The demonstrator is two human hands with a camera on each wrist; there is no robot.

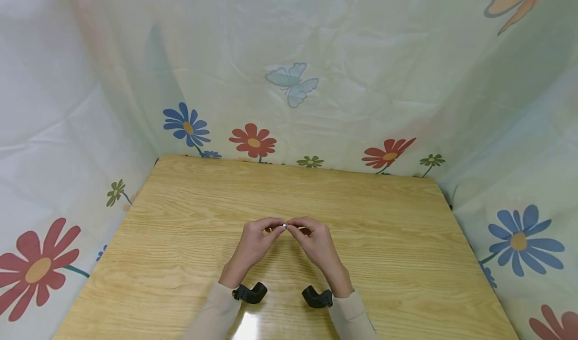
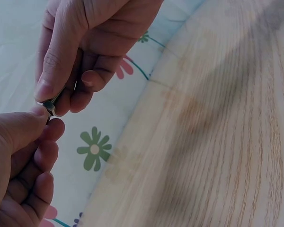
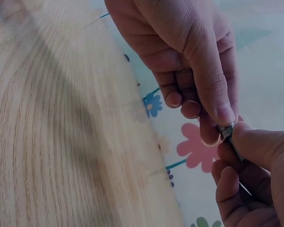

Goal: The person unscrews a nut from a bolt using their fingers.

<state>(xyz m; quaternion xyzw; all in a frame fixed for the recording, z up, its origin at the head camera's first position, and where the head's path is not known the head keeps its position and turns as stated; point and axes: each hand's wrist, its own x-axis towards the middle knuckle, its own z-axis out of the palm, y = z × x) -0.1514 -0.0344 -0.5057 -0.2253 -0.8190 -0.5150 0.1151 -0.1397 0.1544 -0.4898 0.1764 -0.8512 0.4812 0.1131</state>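
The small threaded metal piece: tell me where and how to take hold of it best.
Probably pinch its wider end with thumb and fingertip, coming from the person's left: that end points toward the left hand and is broader than the slim threaded shank, which the right hand holds. Whether that end is a head or nut, I cannot tell.

No legible lettering, labels, brands, numbers or signs — in any view.
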